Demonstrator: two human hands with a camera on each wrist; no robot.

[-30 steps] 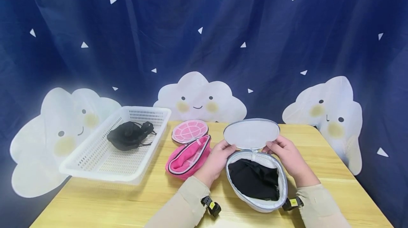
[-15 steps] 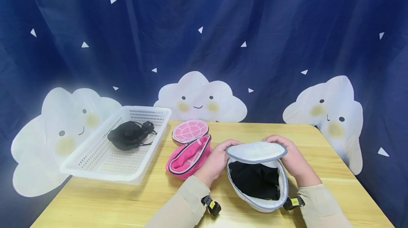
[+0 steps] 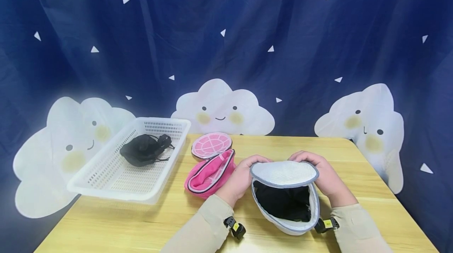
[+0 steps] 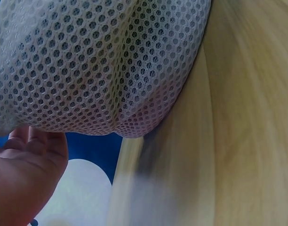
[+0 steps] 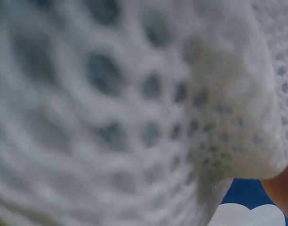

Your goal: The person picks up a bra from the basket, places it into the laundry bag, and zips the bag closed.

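A white mesh laundry bag (image 3: 295, 227) with grey trim sits on the table, black cloth (image 3: 279, 202) inside it. Its oval lid (image 3: 284, 172) leans forward over the far part of the opening, mesh side up. My left hand (image 3: 244, 178) holds the bag at the lid's far left side, fingertips partly hidden behind it. At the far right side my right hand (image 3: 322, 174) holds it likewise, thumb hidden by the lid. In the left wrist view, the mesh wall (image 4: 87, 70) hangs above curled fingers (image 4: 38, 141). Blurred mesh (image 5: 134, 103) fills most of the right wrist view.
Left of my left hand stands a pink mesh bag (image 3: 198, 194), its round lid (image 3: 212, 145) folded back. A white plastic basket (image 3: 116, 196) with a black drawstring bundle (image 3: 143, 151) stands at the left. Behind the wooden table (image 3: 357, 190) hangs a blue curtain (image 3: 247, 60).
The white bag's lid has swung from standing upright at the back to leaning forward over the opening. Both hands have turned with it, thumbs now out of sight.
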